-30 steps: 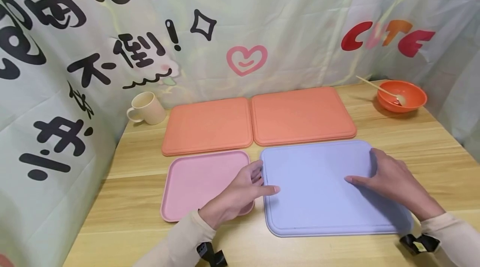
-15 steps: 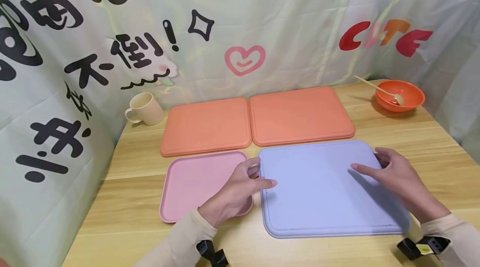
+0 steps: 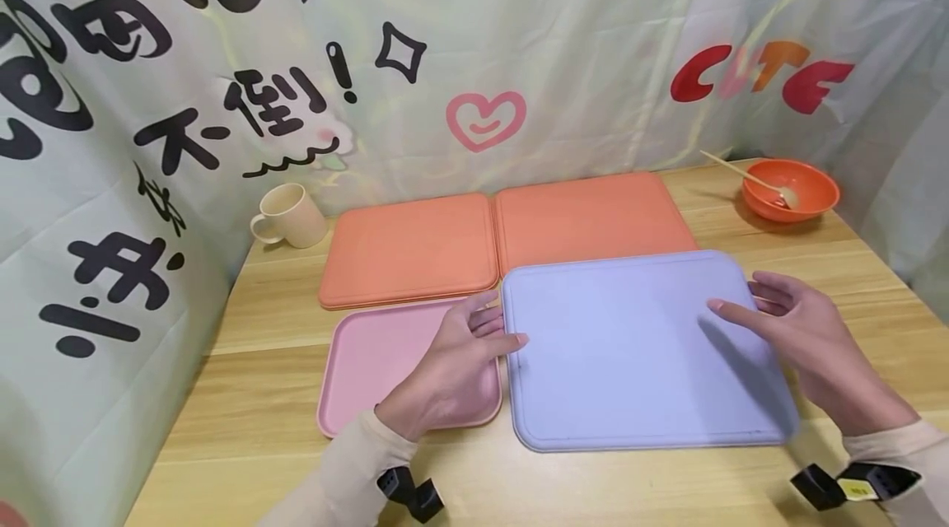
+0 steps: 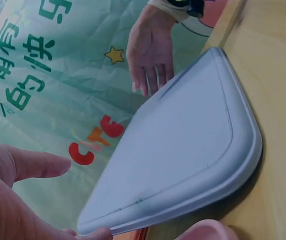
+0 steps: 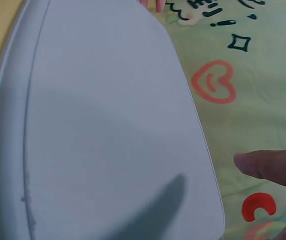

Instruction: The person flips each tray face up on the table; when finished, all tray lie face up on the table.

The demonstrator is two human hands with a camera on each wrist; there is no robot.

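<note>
Between the left hand (image 3: 448,360) and right hand (image 3: 813,339) is the lavender-blue tray (image 3: 623,354); both hands are spread, left fingertips (image 4: 101,233) touching its edge. Beneath the left hand lies the pink tray (image 3: 378,354).

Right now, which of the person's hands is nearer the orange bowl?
Right. The right hand is at the right edge of the blue board, in front of the orange bowl; the left hand is farther, at the board's left edge.

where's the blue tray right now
In the head view, the blue tray is right of centre, between the left hand and right hand, just right of the pink tray.
</note>
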